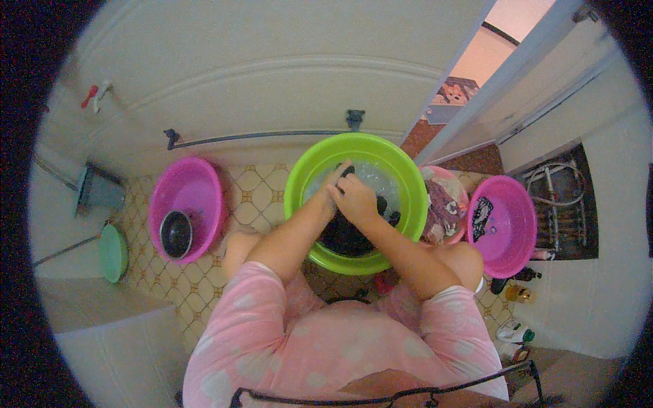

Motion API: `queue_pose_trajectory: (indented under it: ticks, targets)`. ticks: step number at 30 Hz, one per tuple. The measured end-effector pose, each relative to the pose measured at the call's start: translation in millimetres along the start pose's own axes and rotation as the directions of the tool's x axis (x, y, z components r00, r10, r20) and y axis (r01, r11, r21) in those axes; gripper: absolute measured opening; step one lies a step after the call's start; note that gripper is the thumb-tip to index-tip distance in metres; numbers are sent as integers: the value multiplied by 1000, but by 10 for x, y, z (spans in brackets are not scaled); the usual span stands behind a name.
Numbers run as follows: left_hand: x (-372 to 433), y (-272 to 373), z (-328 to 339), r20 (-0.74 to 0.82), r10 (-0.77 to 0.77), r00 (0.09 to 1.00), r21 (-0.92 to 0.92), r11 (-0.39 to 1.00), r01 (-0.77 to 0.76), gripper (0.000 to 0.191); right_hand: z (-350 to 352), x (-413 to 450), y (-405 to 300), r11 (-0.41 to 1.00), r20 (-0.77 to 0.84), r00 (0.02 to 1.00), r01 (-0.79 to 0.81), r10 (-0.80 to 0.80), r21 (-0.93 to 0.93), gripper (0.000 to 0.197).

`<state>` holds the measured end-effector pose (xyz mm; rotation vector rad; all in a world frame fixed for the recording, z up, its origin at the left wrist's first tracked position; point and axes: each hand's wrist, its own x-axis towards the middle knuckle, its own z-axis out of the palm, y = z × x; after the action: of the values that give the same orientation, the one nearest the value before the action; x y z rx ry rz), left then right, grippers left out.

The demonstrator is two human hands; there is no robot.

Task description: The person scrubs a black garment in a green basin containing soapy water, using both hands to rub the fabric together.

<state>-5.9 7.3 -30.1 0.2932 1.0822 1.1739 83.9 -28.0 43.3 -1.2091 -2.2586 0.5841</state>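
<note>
A large green plastic basin (416,219) stands before me with soapy water (375,176) and dark wet cloth (349,237) in it. Over its middle, my left hand (334,181) and my right hand (357,196) come together. A small piece of dark cloth (347,170) shows between their fingers. Both hands are at this piece, but how each one grips it is partly hidden. More of the dark cloth lies in the water below my wrists.
At left, a pink basin (158,199) holds a dark metal-rimmed bowl (176,234). To the right are a basket of clothes (444,209) and another pink basin (525,234) with patterned cloth (481,218). Bottles (518,293) line the right wall; a green basin (113,253) stands far left.
</note>
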Motion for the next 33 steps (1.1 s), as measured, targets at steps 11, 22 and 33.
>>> queue_pose_trajectory:
  ticks: [11, 22, 33]
  targets:
    - [107, 91, -248, 534, 28, 845, -182, 980, 83, 26, -36, 94, 10, 998, -140, 990, 28, -19, 65, 32]
    - [-43, 21, -12, 46, -8, 999, 57, 998, 5, 24, -103, 190, 150, 992, -172, 984, -30, 51, 124, 28]
    - [-604, 239, 555, -56, -48, 997, 140, 989, 55, 26, -76, 320, 794, 910, -41, 924, -364, 379, 198, 38]
